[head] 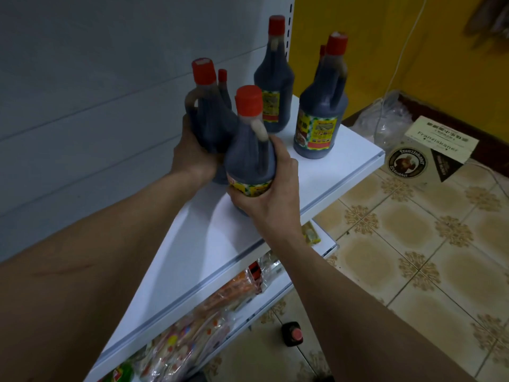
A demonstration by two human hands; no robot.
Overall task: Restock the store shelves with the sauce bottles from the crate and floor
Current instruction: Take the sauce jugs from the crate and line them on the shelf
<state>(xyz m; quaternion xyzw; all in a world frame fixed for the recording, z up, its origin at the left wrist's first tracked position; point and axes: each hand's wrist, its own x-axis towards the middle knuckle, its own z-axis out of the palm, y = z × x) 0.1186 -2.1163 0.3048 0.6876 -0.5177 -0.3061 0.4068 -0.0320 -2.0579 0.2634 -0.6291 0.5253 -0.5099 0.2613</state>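
The sauce bottle [249, 150] in my right hand [271, 194] stands upright, red cap up, its long axis vertical, with its base on or just above the white shelf [325, 172] near the front edge; I cannot tell whether it bears its full weight yet; my fingers and thumb are curled round its lower body over the label. Just behind it and to the left, touching it or nearly so, is a second bottle [209, 117], also upright, which my left hand [192, 153] grips round its lower half from the left side; both hands are closed on their bottles, neither spread. The left bottle lies deeper on the shelf, toward the grey back panel [82, 92], so the left hand is the nearer one to the back row; the right bottle sits forward of it. Farther right along the shelf stand more bottles: one at the back [274, 78] and one nearer the front [321, 114], well apart from my hands; smaller necks show behind, partly hidden. I judge the coming move to be a push away from me, each bottle sliding upright toward the back. One small bottle [293, 333] stands on the tiled floor [413, 257] below; snack packets [192, 334] fill the lower shelf; a beer carton [429, 153] sits by the wall.
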